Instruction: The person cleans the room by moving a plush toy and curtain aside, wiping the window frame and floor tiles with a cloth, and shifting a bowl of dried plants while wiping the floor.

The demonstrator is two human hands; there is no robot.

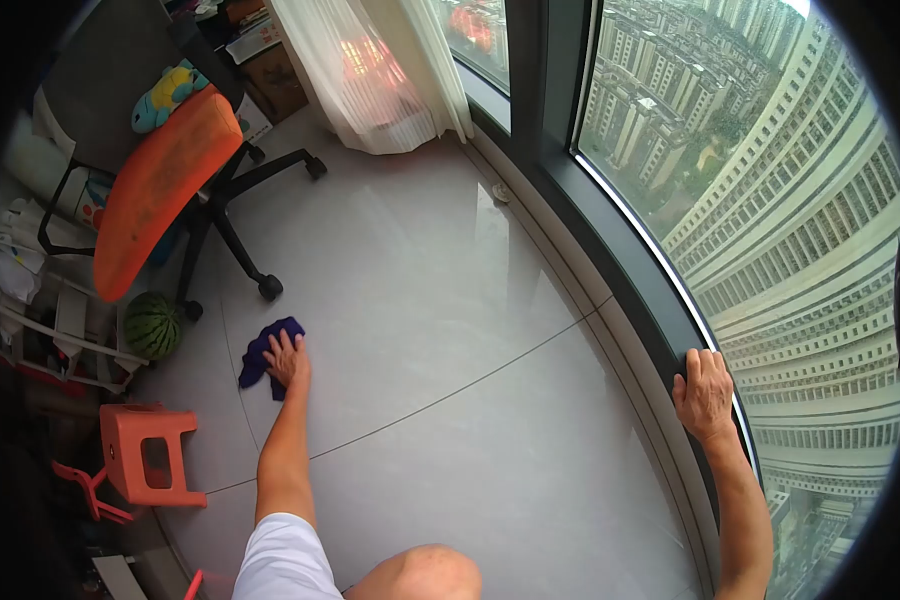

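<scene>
My left hand (288, 362) lies flat with its fingers spread on a dark blue cloth (255, 360), pressing it against the grey tiled floor (410, 330). The cloth is crumpled and sticks out to the left of the hand and beneath it. On the right, my right hand (705, 390) rests on the dark window frame (660, 300), its fingers curled over the ledge next to the glass. Part of a bare knee shows at the bottom edge.
An office chair with an orange seat (165, 190) and wheeled base stands at the upper left. Below it are a watermelon (153, 326) and an orange plastic stool (130, 455). A white curtain (370, 80) hangs by the window at the top.
</scene>
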